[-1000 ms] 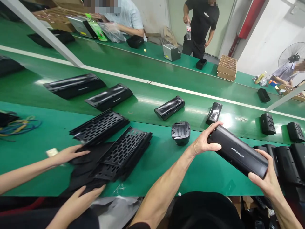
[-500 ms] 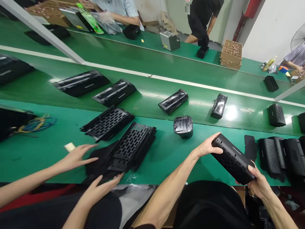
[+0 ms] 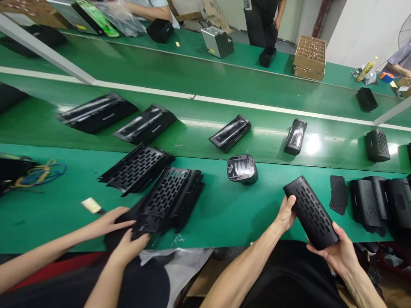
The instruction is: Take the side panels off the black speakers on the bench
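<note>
"So, state of the left hand (image 3: 287, 214)?"

"Grasping the case (image 3: 313, 216) at its far end, thumb on the slotted face. Right hand (image 3: 344, 253) grips the near end: thumb at the side edge, fingers partly hidden beneath."

"Position of the case?"

"Held over the near edge of the bench (image 3: 218, 209), in front of the wearer's lap. Slanted, far end to the left, near end to the right. Slotted face up, towards the camera."

"What lies to its right?"

"Flat black sheets (image 3: 338, 194), overlapping, on the bench. Just beside them, a row (image 3: 366, 203) of black cases set close together."

"And to its left?"

"One black tub (image 3: 242, 167) on the bench, near the belt (image 3: 189, 133). Farther left, two grilles (image 3: 167, 194). A co-worker's hands (image 3: 131, 248) are at the nearer one, over dark material; exact contact cannot be told."

"Belt contents?"

"Black units (image 3: 146, 124), spaced apart, several with glossy upper faces. A white strip (image 3: 224, 104) runs lengthwise. Beyond it, stacked cartons (image 3: 310, 55), the upper one divided into cells, on the far bench (image 3: 247, 57)."
</note>
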A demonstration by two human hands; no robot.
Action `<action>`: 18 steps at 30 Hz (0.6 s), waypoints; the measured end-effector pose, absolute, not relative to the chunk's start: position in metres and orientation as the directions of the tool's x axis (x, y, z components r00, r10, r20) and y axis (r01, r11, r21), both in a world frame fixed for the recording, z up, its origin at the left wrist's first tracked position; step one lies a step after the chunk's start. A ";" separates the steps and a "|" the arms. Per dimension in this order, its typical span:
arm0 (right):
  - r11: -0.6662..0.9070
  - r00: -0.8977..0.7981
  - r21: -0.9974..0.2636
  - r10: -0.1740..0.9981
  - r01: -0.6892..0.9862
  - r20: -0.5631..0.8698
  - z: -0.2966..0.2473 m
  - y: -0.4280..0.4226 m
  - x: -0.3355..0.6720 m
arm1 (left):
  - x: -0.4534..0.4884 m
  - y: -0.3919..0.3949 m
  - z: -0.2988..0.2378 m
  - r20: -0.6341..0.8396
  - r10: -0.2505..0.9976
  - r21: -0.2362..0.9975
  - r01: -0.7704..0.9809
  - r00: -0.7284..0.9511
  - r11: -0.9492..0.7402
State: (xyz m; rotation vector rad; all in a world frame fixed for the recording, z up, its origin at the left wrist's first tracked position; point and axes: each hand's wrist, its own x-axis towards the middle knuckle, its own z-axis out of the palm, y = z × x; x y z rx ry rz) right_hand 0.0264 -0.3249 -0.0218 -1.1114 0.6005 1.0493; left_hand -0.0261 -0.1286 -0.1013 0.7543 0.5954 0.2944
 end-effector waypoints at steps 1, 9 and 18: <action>0.081 0.392 -0.395 0.415 -0.915 -0.821 -0.020 -0.319 0.021 | -0.024 -0.133 -0.101 -0.406 0.448 0.699 -0.045 0.796 0.714; -0.195 0.201 -0.374 0.579 -0.907 -0.790 -0.020 -0.308 0.014 | 0.005 -0.070 -0.098 -0.352 0.315 0.762 0.074 0.881 0.644; -0.460 0.422 -0.614 0.457 -0.642 -0.783 -0.039 -0.281 0.124 | 0.022 -0.071 -0.099 -0.419 -0.191 0.857 0.456 0.888 0.238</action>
